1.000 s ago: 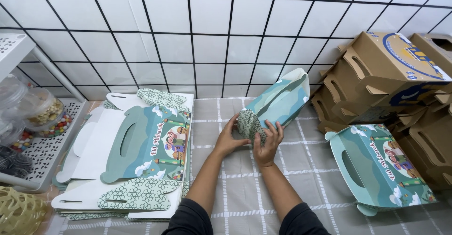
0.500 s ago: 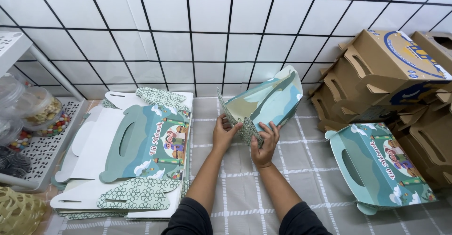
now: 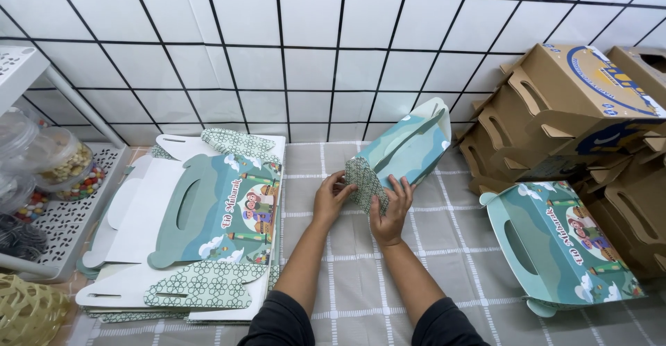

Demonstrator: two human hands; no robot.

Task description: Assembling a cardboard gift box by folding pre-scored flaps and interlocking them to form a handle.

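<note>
Both hands on a half-folded teal gift box, lying tipped on the grey checked tablecloth around the middle, handle end pointing far-right toward the tiled wall. Left hand pinching the near patterned end flap, right hand pressed flat against that same flap, fingers spread. Stack of flat unfolded box blanks off to the left. Finished teal box lying on the right, brown cardboard carriers piled behind it.
</note>
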